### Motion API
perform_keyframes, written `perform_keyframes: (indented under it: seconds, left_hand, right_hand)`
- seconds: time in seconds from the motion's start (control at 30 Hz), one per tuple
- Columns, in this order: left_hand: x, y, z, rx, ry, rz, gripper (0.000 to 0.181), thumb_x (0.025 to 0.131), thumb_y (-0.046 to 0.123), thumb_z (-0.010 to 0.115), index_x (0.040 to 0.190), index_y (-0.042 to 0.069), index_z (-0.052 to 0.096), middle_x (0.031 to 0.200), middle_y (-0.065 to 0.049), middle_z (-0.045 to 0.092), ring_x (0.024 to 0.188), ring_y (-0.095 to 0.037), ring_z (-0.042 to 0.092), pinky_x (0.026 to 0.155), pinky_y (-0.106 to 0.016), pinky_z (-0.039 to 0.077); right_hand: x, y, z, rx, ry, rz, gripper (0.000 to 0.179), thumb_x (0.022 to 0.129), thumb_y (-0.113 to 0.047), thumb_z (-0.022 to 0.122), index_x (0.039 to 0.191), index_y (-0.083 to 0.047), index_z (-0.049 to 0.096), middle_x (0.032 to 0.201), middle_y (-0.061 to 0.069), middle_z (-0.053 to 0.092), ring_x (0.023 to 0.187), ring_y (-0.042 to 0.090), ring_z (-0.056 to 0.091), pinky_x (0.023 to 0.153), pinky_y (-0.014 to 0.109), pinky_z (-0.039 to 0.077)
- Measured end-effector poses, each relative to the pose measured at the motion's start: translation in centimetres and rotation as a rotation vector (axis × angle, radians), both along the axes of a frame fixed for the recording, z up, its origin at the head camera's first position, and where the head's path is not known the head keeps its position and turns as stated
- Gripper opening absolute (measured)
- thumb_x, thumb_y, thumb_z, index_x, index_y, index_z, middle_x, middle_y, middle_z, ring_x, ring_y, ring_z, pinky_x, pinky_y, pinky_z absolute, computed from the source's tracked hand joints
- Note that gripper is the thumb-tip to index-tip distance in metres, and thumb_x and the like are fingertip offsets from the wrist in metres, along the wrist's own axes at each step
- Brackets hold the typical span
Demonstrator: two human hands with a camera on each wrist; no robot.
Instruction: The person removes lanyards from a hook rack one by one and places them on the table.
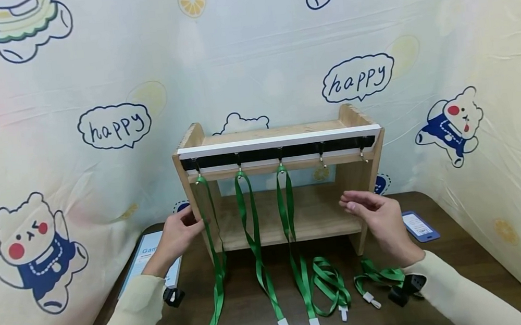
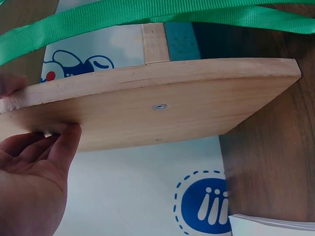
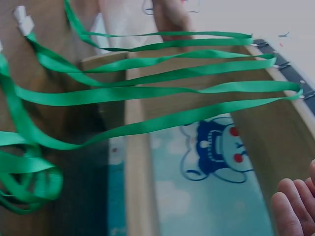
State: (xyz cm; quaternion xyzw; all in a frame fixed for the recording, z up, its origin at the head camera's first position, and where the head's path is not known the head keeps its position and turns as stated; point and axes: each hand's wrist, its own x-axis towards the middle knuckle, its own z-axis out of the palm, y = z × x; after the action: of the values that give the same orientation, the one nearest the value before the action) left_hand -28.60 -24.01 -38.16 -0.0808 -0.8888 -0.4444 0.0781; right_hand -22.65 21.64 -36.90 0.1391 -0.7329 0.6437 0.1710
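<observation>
A wooden rack with a hook strip along its top front stands on the table. My left hand grips the rack's left side panel; in the left wrist view its fingers lie against the outer face, with the thumb over the front edge. Three green lanyards hang from the left and middle hooks, their white clips low at the table. My right hand is held before the rack's right side, fingers loosely bent and holding nothing. In the right wrist view only its fingertips show.
A coiled green lanyard lies before the rack, another below my right hand. A blue badge holder lies at the right, a white box at the left. A patterned cloth hangs behind.
</observation>
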Motion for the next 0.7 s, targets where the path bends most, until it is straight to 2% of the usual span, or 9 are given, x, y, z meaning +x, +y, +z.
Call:
perform_keyframes:
  seconds: [0.13,0.37,0.5,0.7]
  left_hand:
    - [0.0,0.0,0.1,-0.004,-0.006,0.009,0.052,0.098,0.034,0.066,0.143,0.010,0.056,0.130,-0.019,0.065,0.113,-0.032,0.062,0.097,-0.050,0.056]
    - [0.1,0.0,-0.1,0.001,-0.003,0.005,0.055,0.097,0.038,0.067,0.143,0.010,0.055,0.130,-0.018,0.066,0.112,-0.031,0.062,0.098,-0.050,0.056]
    - [0.2,0.0,-0.1,0.001,-0.003,0.002,0.056,0.097,0.040,0.067,0.144,0.011,0.055,0.130,-0.018,0.066,0.113,-0.031,0.062,0.098,-0.050,0.056]
    - [0.1,0.0,0.0,-0.003,0.008,-0.001,0.056,0.097,0.040,0.067,0.143,0.011,0.056,0.129,-0.018,0.066,0.112,-0.031,0.062,0.097,-0.049,0.056]
  right_hand:
    - [-0.2,-0.1,1.4,-0.001,0.039,-0.011,0.039,0.098,-0.018,0.067,0.128,0.006,0.063,0.114,-0.005,0.077,0.102,0.008,0.075,0.088,0.022,0.058]
    - [-0.4,-0.4,3.5,0.014,0.081,-0.001,0.039,0.099,-0.020,0.065,0.130,0.004,0.063,0.122,0.006,0.075,0.104,0.008,0.074,0.090,0.019,0.056]
    - [-0.5,-0.6,4.4,0.005,0.101,0.014,0.038,0.099,-0.020,0.066,0.129,0.002,0.064,0.120,0.002,0.076,0.104,0.009,0.074,0.091,0.020,0.056]
    - [-0.7,-1.3,5.3,-0.011,0.131,0.072,0.040,0.099,-0.018,0.065,0.128,0.009,0.062,0.117,0.001,0.076,0.104,0.011,0.075,0.090,0.023,0.057]
